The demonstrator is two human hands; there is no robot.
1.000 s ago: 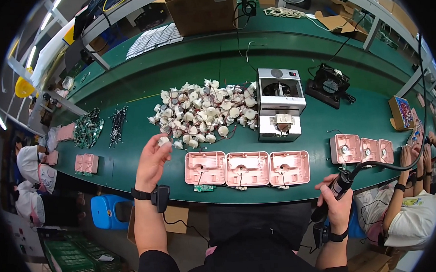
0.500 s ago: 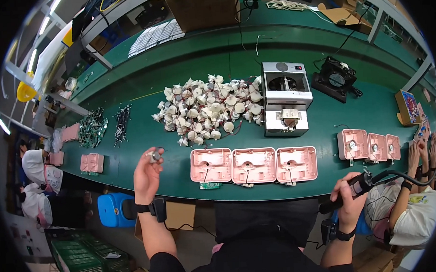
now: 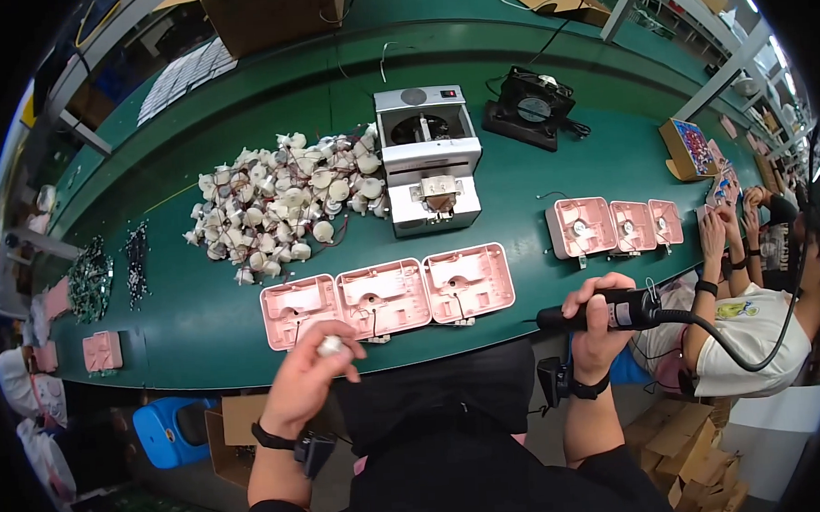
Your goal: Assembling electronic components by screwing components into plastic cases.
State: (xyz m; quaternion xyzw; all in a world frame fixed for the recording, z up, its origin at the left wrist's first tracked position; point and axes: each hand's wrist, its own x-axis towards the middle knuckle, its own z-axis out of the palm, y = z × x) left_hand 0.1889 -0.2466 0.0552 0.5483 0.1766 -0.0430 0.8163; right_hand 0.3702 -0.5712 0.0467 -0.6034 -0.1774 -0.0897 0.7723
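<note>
My left hand (image 3: 307, 374) holds a small white-capped motor (image 3: 331, 345) between thumb and fingers, over the near edge of a row of three open pink plastic housings (image 3: 382, 301). It partly covers the leftmost housing's near corner. Thin dark wires and small boards show along the housings' near edges. Off to the right, my right hand (image 3: 598, 337) is wrapped round a black electric screwdriver (image 3: 625, 309). The tool lies about level, its tip pointing left, apart from the housings. A thick black cable runs from its rear end.
Behind the housings lie a heap of white motors (image 3: 280, 202) with wires and a grey-white machine (image 3: 431, 164). A black fan (image 3: 533, 109) stands farther right. More pink housings (image 3: 580, 227) sit near a co-worker's hands (image 3: 713, 234). Green circuit boards (image 3: 91, 281) lie far left.
The view has swung to the right. My left hand has come in from left of the housings to their near edge with the motor. The screwdriver has turned level, tip leftward.
</note>
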